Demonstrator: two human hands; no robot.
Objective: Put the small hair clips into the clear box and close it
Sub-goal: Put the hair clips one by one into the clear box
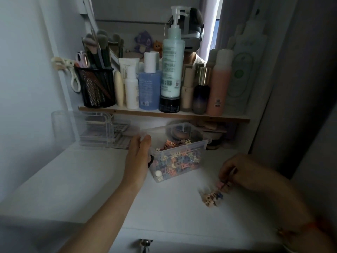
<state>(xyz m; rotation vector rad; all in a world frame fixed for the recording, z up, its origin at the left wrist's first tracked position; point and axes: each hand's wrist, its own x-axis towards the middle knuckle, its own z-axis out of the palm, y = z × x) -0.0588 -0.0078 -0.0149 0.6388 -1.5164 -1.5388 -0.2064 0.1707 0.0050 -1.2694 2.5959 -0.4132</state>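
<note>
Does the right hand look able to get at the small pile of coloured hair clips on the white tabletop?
Likely yes. The right hand is beside the small pile of coloured hair clips, its fingers pinching some, with nothing between them on the white tabletop.

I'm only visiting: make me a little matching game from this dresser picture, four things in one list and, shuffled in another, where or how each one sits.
1 clear box
2 loose hair clips
3 pump bottle
4 mesh cup

A pale green, on the shelf
B on the tabletop by the right hand
C holds brushes
D gripped at one end by the left hand

Pairs: 1-D, 2-B, 3-A, 4-C.
</note>
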